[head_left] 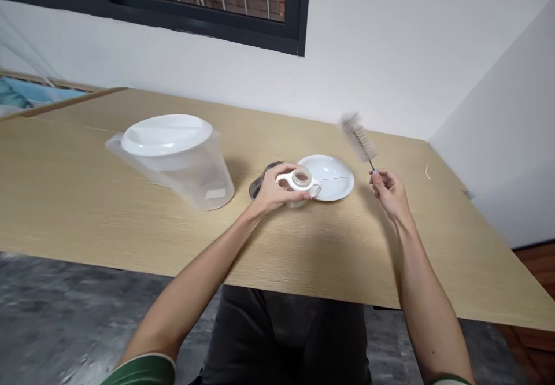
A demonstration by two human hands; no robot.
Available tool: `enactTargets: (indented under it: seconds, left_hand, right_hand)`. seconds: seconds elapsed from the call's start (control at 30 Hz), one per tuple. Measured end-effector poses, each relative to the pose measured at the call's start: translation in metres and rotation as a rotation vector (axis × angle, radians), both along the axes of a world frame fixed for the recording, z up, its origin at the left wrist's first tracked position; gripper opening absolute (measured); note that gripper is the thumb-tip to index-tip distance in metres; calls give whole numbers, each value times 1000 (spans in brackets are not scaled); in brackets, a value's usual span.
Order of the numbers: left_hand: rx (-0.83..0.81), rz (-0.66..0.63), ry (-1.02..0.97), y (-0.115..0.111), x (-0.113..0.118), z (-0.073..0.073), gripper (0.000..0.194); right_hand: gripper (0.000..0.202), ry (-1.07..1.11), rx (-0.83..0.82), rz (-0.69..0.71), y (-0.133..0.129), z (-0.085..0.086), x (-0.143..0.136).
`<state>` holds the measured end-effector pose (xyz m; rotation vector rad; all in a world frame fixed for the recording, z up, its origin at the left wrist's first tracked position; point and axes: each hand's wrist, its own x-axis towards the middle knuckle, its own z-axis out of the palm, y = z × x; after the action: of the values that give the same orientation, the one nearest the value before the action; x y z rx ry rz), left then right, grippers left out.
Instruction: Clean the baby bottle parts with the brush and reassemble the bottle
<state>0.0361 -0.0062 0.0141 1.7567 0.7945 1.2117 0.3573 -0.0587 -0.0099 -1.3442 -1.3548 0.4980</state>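
Observation:
My left hand (274,189) is closed around a baby bottle (302,178) with a white two-handled ring at its neck. The bottle's round mouth is uncovered and faces up toward me; its lower part is mostly hidden by my fingers. In my right hand (388,191) is a bottle brush (358,136), gripped by its handle end, bristles pointing up and to the left. Brush and bottle are well apart. Behind the bottle lies a white plate (340,187) with a thin dark line across it. A metal dish (255,187) shows partly behind my left hand.
A translucent plastic pitcher (195,180) with a white lid (167,134) stands on the wooden table (130,223) at left. A small, thin pale strip (427,171) lies at the right. The white wall (373,55) and a dark-framed window (299,9) border the far side.

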Motion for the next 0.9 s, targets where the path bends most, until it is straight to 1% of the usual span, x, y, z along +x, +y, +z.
enactTargets:
  seconds: [0.07, 0.17, 0.23, 0.3, 0.4, 0.53, 0.63, 0.77, 0.9]
  left_hand:
    - [73, 103, 4, 9, -6, -3, 57]
    - [268, 251, 46, 23, -17, -9, 53]
    - [424, 314, 105, 31, -26, -13, 51]
    - [547, 345, 188, 38, -33, -17, 50]
    - [659, 359, 320, 44, -42, -21, 47]
    - [720, 342, 457, 46, -47, -23, 44]
    - [756, 307, 544, 44, -46, -21, 44]
    - [847, 253, 653, 39, -40, -16, 35]
    - [909, 218, 691, 38, -35, -16, 32]
  right_hand:
    - [52, 42, -4, 24, 0, -1, -4]
    - [50, 13, -11, 62, -1, 0, -12]
    - [47, -55, -6, 58, -3, 1, -16]
    - [41, -118, -3, 53, -6, 2, -21]
    - [34, -167, 0, 82, -9, 3, -28]
    - [29, -193, -22, 117, -13, 6, -36]
    - [29, -210, -62, 135, -16, 8, -37]
    - [29, -269, -75, 172, -20, 11, -31]
    - [31, -368, -97, 233, -22, 16, -25]
